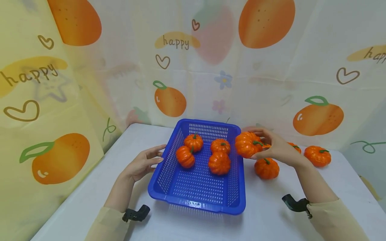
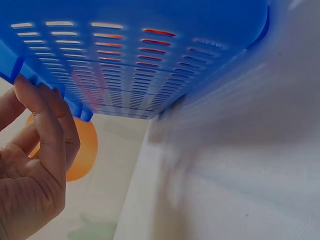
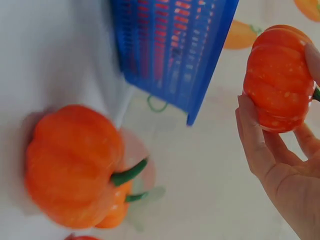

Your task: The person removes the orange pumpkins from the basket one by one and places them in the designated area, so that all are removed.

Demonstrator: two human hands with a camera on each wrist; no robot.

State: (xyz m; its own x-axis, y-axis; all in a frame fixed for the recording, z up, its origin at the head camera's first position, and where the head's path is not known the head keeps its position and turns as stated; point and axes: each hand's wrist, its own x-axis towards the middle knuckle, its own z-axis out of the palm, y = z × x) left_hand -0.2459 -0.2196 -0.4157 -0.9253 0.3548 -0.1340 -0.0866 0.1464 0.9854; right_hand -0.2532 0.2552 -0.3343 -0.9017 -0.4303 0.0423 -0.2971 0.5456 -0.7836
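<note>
Pumpkins (image 1: pixel 219 163), four of them, lie inside the blue basket (image 1: pixel 193 184) at the centre of the head view, two at left and two at right, with its near floor bare. A fifth pumpkin (image 1: pixel 246 146) is in the right hand (image 1: pixel 278 148), thumb and fingers curled round its sides and spread as wide as the fruit; it is held up by the basket's right rim, not inside.

Judging by this layout, loading seems about half done. Outside, at right of the frame, remain one pumpkin on the table below the hand (image 1: pixel 266 169), one farther right (image 1: pixel 317 156), and two partly hidden behind the hand and wrist; more could be covered.

The left hand (image 1: pixel 144 164), left of centre, has its fingers loosely bent, tips at the basket's left rim; whether they pinch it, I cannot tell.

"Happy" is readable on the backdrop (image 1: pixel 208 97) at left and upper middle, and cut off at the right edge. A pale label (image 1: pixel 193 204) on the basket's front rim is too small to read; no brand is legible.
</note>
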